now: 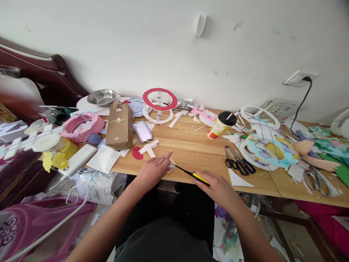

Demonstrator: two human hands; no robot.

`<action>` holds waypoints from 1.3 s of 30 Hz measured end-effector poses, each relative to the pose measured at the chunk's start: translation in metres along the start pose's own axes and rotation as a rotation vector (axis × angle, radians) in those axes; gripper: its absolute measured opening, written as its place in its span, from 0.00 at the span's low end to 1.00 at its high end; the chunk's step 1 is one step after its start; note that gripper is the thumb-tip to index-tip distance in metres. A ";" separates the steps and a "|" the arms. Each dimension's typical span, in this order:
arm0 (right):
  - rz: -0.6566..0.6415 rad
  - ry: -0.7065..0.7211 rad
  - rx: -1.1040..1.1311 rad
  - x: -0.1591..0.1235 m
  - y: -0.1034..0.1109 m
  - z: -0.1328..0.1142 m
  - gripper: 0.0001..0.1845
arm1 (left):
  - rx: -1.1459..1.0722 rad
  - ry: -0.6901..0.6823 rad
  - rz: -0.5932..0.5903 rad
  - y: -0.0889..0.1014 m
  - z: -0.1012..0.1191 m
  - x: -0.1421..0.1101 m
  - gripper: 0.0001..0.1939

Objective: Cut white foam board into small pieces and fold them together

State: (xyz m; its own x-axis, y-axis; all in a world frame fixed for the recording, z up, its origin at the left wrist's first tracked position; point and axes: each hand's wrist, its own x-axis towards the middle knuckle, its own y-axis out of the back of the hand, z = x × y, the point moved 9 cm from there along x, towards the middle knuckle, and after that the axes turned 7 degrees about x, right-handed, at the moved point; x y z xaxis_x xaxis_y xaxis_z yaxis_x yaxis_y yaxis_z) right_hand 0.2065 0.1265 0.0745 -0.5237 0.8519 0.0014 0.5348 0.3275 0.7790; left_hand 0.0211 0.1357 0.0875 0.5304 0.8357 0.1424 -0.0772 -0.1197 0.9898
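My right hand is closed around a slim tool with a yellow-and-black handle and a thin dark shaft; its exact kind is unclear. The shaft points left, and its tip reaches a small white paper piece by the table's front edge. My left hand rests on the tabletop and holds that piece down at the fingertips, which partly cover it. Just beyond the left hand lie white paper strips and a red paper cutout.
Behind stand a red-and-white ring frame, a brown paper bag and a lidded cup. Scissors lie to the right beside paper rings. A pink ring and a white power strip are at left.
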 end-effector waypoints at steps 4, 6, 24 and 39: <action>0.012 -0.016 -0.036 -0.002 0.001 0.004 0.17 | 0.008 0.005 -0.001 -0.001 -0.001 0.000 0.08; 0.004 -0.022 -0.046 -0.003 0.000 0.006 0.17 | 0.012 0.006 0.003 -0.001 -0.001 0.000 0.07; 0.011 -0.037 -0.022 0.000 -0.014 0.003 0.16 | 0.026 -0.001 0.030 -0.003 0.000 0.000 0.05; -0.065 -0.075 -0.030 0.012 -0.040 0.006 0.17 | 0.016 -0.001 0.033 0.000 0.002 -0.002 0.06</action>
State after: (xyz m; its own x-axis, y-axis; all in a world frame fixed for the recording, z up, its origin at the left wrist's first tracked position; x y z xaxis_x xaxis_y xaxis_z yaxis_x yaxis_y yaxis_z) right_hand 0.1830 0.1258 0.0394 -0.5053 0.8576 -0.0959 0.4802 0.3718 0.7945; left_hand 0.0222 0.1333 0.0869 0.5287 0.8306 0.1745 -0.0806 -0.1555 0.9845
